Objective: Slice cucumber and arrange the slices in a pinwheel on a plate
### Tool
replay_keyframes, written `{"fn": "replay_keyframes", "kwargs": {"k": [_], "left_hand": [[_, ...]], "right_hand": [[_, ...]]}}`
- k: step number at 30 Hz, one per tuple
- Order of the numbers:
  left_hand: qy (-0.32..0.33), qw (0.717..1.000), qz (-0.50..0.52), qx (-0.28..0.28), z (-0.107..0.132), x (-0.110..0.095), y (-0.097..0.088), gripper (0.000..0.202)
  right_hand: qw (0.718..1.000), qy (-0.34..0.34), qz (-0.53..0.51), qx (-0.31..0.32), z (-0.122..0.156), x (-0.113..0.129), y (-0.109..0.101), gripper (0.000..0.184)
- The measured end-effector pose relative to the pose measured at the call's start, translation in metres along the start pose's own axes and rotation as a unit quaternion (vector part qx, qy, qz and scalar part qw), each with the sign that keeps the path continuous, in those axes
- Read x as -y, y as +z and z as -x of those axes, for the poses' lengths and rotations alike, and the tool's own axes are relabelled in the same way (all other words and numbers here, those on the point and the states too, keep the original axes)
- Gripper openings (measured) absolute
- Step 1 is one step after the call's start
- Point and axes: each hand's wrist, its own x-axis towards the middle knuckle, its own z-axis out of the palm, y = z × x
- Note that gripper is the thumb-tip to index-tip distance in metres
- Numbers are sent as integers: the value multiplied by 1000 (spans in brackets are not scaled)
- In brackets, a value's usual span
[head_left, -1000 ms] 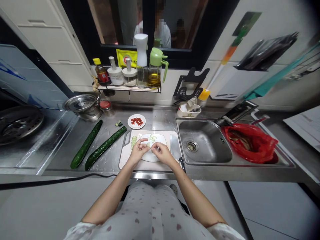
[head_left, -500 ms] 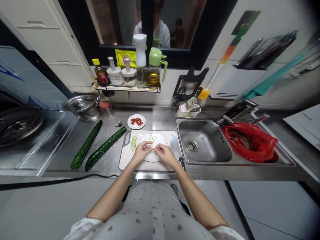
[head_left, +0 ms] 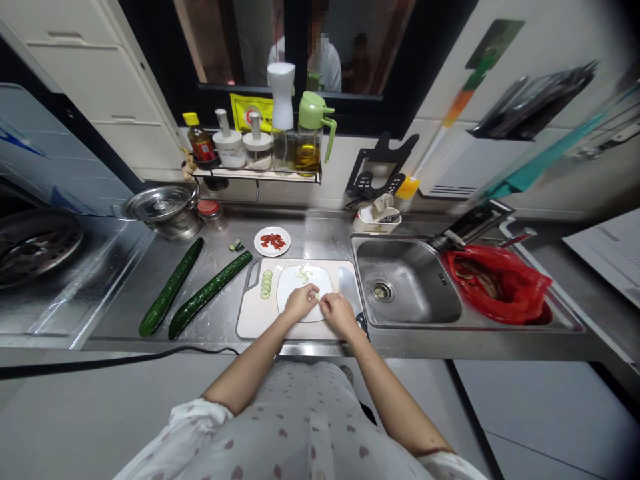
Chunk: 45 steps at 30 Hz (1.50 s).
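Both hands are low over the near edge of the white plate [head_left: 300,283], which sits on the cutting board [head_left: 253,317]. My left hand [head_left: 299,304] has its fingers curled in, tips pointing right. My right hand [head_left: 338,313] is curled the same way, tips pointing left. The two sets of fingertips meet at a small pale cucumber slice [head_left: 316,294] over the plate's near side. It is too small for me to tell which hand actually grips it, or whether both do.

A few more slices [head_left: 303,273] lie at the far side of the plate. A short row of cut rounds [head_left: 265,285] lies on the board just left of the plate. A knife [head_left: 345,280] lies along the board's right edge, blade pointing away from me, handle near my right wrist.

Two whole cucumbers [head_left: 200,298] lie slanted on the steel counter [head_left: 320,237] left of the board, side by side and apart from it. Two cut ends [head_left: 235,245] sit behind them. A small dish of red chili pieces [head_left: 273,241] stands just behind the board.

The sink [head_left: 407,293] is right of the board. A red plastic bag [head_left: 500,285] lies on its far right side. A lidded pot [head_left: 160,212] stands at back left. A shelf of bottles [head_left: 257,150] hangs on the wall under the window.
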Motion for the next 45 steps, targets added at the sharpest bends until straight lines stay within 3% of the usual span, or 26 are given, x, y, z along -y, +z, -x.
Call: {"fn": "replay_keyframes", "kwargs": {"k": [6, 14, 23, 45], "left_hand": [[37, 992, -117, 6, -3, -12, 1, 29], [72, 980, -184, -4, 6, -2, 4, 24], [63, 978, -197, -12, 2, 0, 10, 22], [50, 981, -188, -10, -14, -5, 7, 23]], "right_hand": [[997, 20, 66, -39, 2, -4, 9, 23], [994, -2, 82, -67, 17, -3, 11, 26], [995, 4, 90, -43, 18, -1, 12, 26], [993, 55, 79, -72, 10, 1, 19, 26]]}}
